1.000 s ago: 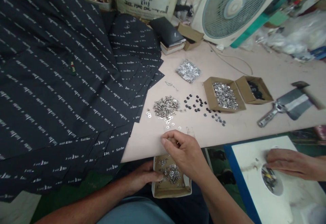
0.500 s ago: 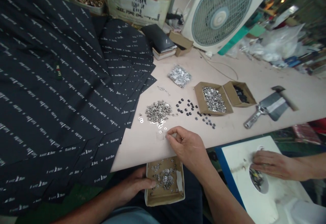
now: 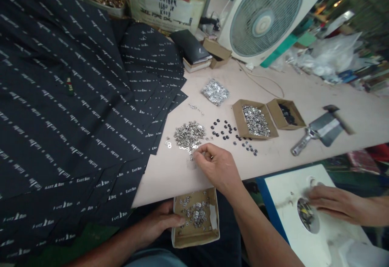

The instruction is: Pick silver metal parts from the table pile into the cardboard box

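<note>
My left hand (image 3: 165,219) grips the left wall of a small cardboard box (image 3: 195,242), thumb over the rim, just below the table edge. Inside the box lie small silver snap fastener parts (image 3: 199,214). Over the table my right hand (image 3: 217,165) is closed in a pinch, thumb against forefinger, at the near edge of a heap of silver ring-shaped snap parts (image 3: 189,134). Whatever the fingertips hold is too small to make out. A small clear patch (image 3: 192,164) is beside the fingertips on the table.
Dark printed fabric (image 3: 75,97) covers the left side. Black snap caps (image 3: 225,131) lie right of the heap, near a box of silver parts (image 3: 238,117), a box of black parts (image 3: 291,115) and a scraper (image 3: 319,131). A fan (image 3: 264,20) stands behind. A co-worker's hand (image 3: 337,204) is at right.
My right hand has moved slightly left and up, to the loose snap parts at the heap's near edge. The left hand still holds the box. The co-worker's hand has shifted right.
</note>
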A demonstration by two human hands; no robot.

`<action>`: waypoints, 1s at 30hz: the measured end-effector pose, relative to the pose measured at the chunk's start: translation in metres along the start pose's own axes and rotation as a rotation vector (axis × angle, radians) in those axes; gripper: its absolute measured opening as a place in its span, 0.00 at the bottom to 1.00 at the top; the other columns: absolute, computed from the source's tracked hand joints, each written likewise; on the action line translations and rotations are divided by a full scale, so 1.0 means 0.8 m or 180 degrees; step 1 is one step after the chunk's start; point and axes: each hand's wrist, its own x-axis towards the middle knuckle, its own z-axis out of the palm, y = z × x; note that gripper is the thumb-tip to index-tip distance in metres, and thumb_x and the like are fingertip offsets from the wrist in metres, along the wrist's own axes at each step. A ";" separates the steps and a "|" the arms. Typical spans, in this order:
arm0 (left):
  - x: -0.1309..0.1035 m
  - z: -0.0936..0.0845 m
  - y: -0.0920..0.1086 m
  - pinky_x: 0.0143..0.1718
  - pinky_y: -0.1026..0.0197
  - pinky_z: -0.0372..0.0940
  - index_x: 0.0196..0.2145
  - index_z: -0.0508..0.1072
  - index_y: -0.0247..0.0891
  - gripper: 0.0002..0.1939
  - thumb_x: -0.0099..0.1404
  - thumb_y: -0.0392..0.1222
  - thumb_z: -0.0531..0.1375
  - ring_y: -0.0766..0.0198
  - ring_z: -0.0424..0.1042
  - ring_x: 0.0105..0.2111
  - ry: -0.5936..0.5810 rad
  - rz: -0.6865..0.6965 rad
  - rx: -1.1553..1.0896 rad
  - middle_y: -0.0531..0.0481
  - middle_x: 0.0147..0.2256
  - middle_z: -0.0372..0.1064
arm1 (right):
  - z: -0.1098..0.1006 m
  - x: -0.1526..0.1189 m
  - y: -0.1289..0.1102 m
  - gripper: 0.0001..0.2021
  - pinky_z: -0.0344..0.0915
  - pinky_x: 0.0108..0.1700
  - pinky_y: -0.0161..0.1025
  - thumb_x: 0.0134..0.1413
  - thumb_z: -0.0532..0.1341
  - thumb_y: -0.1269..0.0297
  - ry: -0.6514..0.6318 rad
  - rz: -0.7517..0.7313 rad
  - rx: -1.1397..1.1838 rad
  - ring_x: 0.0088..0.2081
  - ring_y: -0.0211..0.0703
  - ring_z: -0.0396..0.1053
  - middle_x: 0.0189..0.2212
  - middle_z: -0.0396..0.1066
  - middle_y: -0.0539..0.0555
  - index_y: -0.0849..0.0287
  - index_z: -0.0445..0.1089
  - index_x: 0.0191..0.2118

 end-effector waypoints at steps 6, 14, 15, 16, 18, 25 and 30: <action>0.001 -0.001 -0.002 0.60 0.43 0.65 0.56 0.79 0.36 0.27 0.58 0.43 0.68 0.41 0.78 0.53 0.0019 -0.0053 0.0047 0.41 0.52 0.82 | -0.027 -0.004 0.009 0.08 0.45 0.22 0.36 0.51 0.59 0.56 -0.0367 0.0841 0.2715 0.22 0.36 0.47 0.25 0.60 0.46 0.52 0.62 0.32; 0.003 -0.001 -0.003 0.60 0.42 0.65 0.56 0.78 0.37 0.28 0.57 0.44 0.69 0.41 0.78 0.52 -0.0010 -0.0020 -0.0029 0.41 0.53 0.81 | -0.010 0.007 0.003 0.11 0.47 0.23 0.36 0.57 0.60 0.52 -0.0363 0.0588 0.2033 0.22 0.36 0.49 0.26 0.62 0.47 0.54 0.71 0.35; 0.003 -0.001 -0.003 0.60 0.42 0.65 0.56 0.78 0.37 0.29 0.57 0.44 0.69 0.41 0.78 0.53 -0.0008 -0.0023 -0.0029 0.41 0.53 0.81 | -0.005 0.007 0.002 0.10 0.51 0.25 0.36 0.58 0.61 0.54 -0.0284 0.0333 0.1500 0.23 0.37 0.53 0.24 0.62 0.47 0.54 0.73 0.35; 0.003 -0.001 -0.002 0.60 0.42 0.65 0.56 0.78 0.37 0.29 0.57 0.44 0.69 0.41 0.78 0.53 -0.0005 -0.0027 -0.0031 0.41 0.54 0.81 | -0.002 0.008 0.002 0.08 0.54 0.28 0.37 0.58 0.62 0.56 -0.0215 0.0054 0.0986 0.24 0.38 0.56 0.23 0.62 0.46 0.54 0.76 0.36; 0.004 0.000 -0.001 0.61 0.42 0.65 0.56 0.78 0.37 0.29 0.57 0.44 0.69 0.41 0.77 0.54 0.0002 -0.0026 -0.0043 0.41 0.54 0.80 | 0.004 0.007 0.002 0.07 0.58 0.33 0.38 0.58 0.62 0.61 -0.0091 -0.0425 0.0213 0.26 0.39 0.60 0.22 0.62 0.45 0.52 0.78 0.37; 0.004 0.002 0.001 0.62 0.42 0.64 0.57 0.78 0.37 0.29 0.57 0.43 0.69 0.41 0.77 0.54 0.0008 -0.0019 -0.0044 0.41 0.54 0.80 | 0.001 -0.004 0.010 0.08 0.57 0.31 0.38 0.56 0.60 0.66 0.0060 -0.0678 -0.0448 0.23 0.38 0.58 0.19 0.61 0.44 0.52 0.77 0.35; 0.005 -0.001 -0.004 0.62 0.42 0.64 0.57 0.78 0.37 0.28 0.58 0.43 0.69 0.41 0.77 0.54 0.0000 0.0011 -0.0048 0.40 0.55 0.79 | -0.003 -0.006 0.016 0.06 0.56 0.29 0.37 0.56 0.61 0.65 0.0120 -0.0428 -0.0264 0.22 0.37 0.56 0.17 0.56 0.42 0.52 0.77 0.35</action>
